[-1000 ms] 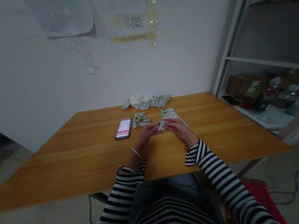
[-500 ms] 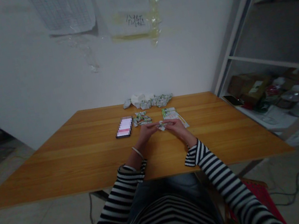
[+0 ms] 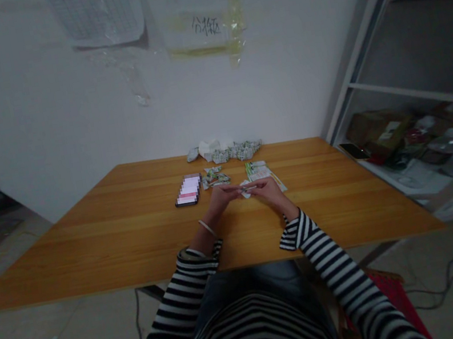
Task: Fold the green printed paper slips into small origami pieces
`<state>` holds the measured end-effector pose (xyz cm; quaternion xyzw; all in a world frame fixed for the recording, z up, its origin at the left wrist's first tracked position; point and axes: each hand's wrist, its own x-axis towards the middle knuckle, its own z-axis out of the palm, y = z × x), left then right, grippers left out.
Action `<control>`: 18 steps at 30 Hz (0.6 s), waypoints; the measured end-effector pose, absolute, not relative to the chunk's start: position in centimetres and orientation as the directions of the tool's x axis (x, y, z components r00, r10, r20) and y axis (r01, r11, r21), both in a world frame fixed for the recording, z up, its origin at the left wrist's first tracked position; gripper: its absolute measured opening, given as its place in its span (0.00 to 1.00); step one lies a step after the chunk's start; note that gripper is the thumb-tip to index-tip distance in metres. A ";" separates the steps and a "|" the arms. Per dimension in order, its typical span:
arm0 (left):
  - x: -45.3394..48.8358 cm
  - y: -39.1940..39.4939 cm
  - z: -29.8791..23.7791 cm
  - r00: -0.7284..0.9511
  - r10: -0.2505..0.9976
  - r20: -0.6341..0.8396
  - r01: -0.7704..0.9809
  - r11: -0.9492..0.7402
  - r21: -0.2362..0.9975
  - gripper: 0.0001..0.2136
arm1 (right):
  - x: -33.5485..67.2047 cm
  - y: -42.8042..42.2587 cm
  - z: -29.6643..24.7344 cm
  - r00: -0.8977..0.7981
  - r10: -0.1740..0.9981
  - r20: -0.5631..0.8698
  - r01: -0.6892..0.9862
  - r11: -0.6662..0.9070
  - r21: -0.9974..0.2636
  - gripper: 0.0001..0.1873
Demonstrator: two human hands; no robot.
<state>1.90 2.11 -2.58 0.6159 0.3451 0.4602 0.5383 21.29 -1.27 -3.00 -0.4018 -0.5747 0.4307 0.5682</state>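
Both hands meet above the middle of the wooden table point(image 3: 154, 233), fingertips pinched on a small whitish piece of printed paper point(image 3: 245, 194). My left hand point(image 3: 223, 195) grips its left side, and my right hand point(image 3: 268, 189) its right side. The fingers cover much of the paper, so its exact shape cannot be made out. Just beyond the left hand lies a little heap of folded, green-and-white printed pieces point(image 3: 216, 178). Behind the right hand is a flat stack of green-and-white printed sheets point(image 3: 258, 170).
A phone point(image 3: 189, 190) with a lit screen lies left of the heap. Against the wall sits a row of crumpled printed paper point(image 3: 236, 151) with a white wad point(image 3: 208, 148). On the right, a shelf rack holds boxes point(image 3: 381, 132) and another dark phone point(image 3: 354, 151).
My fingertips have shifted slightly on the small paper, and less of its printed side shows between them. The view has tilted a little; the things on the table have stayed put.
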 end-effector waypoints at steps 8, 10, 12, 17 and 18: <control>3.1 1.2 -2.3 0.259 0.944 0.203 -0.182 -0.159 0.970 0.16 | 20.8 -1.1 -3.0 0.080 0.931 0.356 -0.014 0.358 -0.933 0.18; 3.5 1.0 -2.3 0.235 0.952 0.196 -0.218 -0.145 0.965 0.18 | 20.5 -1.1 -3.0 0.099 0.925 0.368 -0.019 0.372 -0.928 0.19; 3.7 0.9 -2.4 0.205 0.960 0.191 -0.253 -0.136 0.958 0.20 | 20.2 -1.2 -3.1 0.112 0.920 0.375 -0.032 0.381 -0.924 0.20; 4.0 1.0 -2.6 0.114 0.974 0.195 -0.291 -0.155 0.944 0.23 | 19.4 -1.3 -3.3 0.131 0.918 0.373 -0.088 0.386 -0.918 0.22; 4.1 1.1 -2.6 0.101 0.975 0.197 -0.290 -0.160 0.944 0.24 | 19.3 -1.4 -3.3 0.132 0.919 0.371 -0.098 0.384 -0.918 0.23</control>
